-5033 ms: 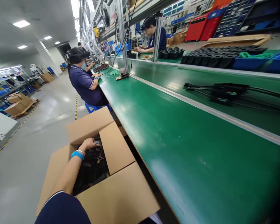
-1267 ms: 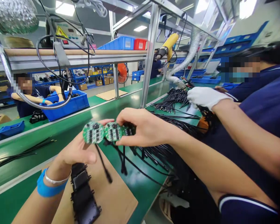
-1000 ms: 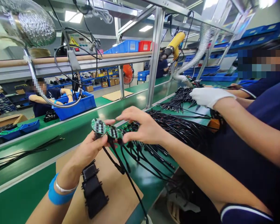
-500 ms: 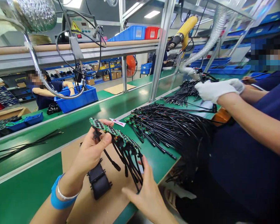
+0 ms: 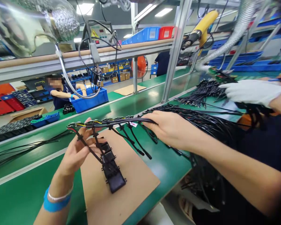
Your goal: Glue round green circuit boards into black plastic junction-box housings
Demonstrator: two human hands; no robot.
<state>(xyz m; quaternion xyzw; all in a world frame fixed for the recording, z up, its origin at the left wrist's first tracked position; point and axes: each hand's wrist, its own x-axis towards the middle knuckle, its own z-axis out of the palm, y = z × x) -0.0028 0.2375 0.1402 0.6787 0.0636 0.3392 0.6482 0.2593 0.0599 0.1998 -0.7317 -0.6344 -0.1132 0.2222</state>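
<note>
A strip of small circuit boards (image 5: 100,122) with black cables is held up level over the bench, seen nearly edge-on. My left hand (image 5: 78,150) grips its left end, fingers bent behind the boards. Several short black leads hang from the strip. At its right end my right hand (image 5: 170,129) is closed round the black cables (image 5: 140,119). Below, a row of black plastic housings (image 5: 115,179) lies on a sheet of brown cardboard (image 5: 138,184); two hanging leads pass in front of it.
A large pile of black cables (image 5: 196,125) lies to the right on the green bench (image 5: 178,165). Beyond it is a co-worker's white-gloved hand (image 5: 250,92). A metal post (image 5: 176,53) rises behind the bench. Loose cables (image 5: 37,143) lie at left.
My right hand has moved up and right from below the strip and closed round its cables. The boards have turned edge-on. My left hand shifted left, and the view has swung.
</note>
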